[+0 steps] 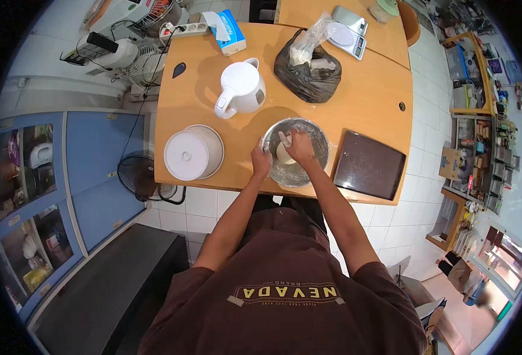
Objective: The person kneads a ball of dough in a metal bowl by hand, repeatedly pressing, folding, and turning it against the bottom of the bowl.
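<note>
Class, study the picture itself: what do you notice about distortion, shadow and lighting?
Head view: strong wide-angle bending, a black rounded border, with the left hand, right hand and metal bowl well inside it; head view: soft shadows on the table beside the white kettle; head view: bright light at the window, lower right.

The left hand (pixel 261 158) clasps the left rim of the bowl (pixel 284 178). The right hand (pixel 300 148) reaches down inside it.
</note>
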The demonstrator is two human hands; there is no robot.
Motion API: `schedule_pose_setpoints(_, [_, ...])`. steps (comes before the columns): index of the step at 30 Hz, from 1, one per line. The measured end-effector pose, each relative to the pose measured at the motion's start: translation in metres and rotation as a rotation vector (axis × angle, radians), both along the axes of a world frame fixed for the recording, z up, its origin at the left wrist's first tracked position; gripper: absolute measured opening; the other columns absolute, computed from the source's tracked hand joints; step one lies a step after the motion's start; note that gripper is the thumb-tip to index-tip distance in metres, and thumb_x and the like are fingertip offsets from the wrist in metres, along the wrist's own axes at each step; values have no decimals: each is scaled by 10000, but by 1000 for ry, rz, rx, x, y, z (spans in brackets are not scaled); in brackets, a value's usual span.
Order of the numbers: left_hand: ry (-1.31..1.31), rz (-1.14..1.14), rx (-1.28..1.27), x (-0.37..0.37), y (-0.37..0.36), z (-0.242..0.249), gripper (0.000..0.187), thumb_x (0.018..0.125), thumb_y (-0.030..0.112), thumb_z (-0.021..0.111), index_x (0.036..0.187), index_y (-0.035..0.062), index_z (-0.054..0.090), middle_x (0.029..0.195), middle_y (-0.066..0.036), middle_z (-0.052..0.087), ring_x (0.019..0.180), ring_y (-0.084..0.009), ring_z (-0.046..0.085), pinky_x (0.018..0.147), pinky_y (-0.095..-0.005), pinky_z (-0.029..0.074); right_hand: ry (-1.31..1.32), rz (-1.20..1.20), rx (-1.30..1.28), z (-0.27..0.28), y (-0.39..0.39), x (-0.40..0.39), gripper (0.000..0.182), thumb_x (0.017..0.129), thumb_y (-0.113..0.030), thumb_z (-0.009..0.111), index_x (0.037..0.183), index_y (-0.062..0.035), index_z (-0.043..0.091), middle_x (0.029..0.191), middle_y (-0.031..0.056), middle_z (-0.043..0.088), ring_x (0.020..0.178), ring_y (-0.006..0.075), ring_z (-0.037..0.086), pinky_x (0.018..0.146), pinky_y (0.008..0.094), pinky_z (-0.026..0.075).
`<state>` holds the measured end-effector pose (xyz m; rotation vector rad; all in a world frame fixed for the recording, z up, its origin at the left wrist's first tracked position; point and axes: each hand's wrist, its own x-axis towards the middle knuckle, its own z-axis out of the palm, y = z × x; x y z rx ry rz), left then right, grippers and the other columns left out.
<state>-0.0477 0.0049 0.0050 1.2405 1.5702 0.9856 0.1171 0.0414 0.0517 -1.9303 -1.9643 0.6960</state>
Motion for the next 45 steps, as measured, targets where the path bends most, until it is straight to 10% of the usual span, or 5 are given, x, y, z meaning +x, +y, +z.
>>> schedule_pose_setpoints(12, [55,213,-148,19,-4,23,467,880,-69,527,1345,-56,561,1190,-249,688,1135,-352,665,979,-408,486,-26,187,279,-8,-66,-4,199,849,-179,688,956,-16,654,927,226,685,951,431,650,827,535,518])
schedule_pose_setpoints(18, [24,190,-115,17,-3,12,438,916,-40,512,1350,-53,561,1196,-259,681,1145,-388,651,984,-422,486,-4,-5,-190,-14,-57,-13,274,855,-191,664,1093,-56,649,945,233,701,988,441,653,900,525,510])
schedule_pose_setpoints(24, [13,176,-161,16,-4,17,444,910,-45,511,1350,-74,554,1223,-273,664,1177,-390,631,1012,-417,472,-180,-137,-80,-12,-49,-42,359,996,-316,510,1295,-117,503,1299,232,577,1146,428,599,993,612,419])
schedule_pose_setpoints(27, [-25,118,-143,11,-5,-2,426,904,-61,505,1325,-81,565,1232,-243,668,1165,-340,635,1019,-394,467,-117,-102,-164,-13,-39,-39,452,876,-219,638,1302,-137,509,1460,203,453,1254,448,526,1012,656,383])
schedule_pose_setpoints(45, [-44,156,-236,15,-9,8,517,817,-123,504,1328,-75,560,1223,-235,661,1185,-346,621,1054,-372,440,-187,-90,-123,-60,-5,-22,361,980,-327,476,964,-51,708,1139,157,683,1154,350,608,1012,524,447])
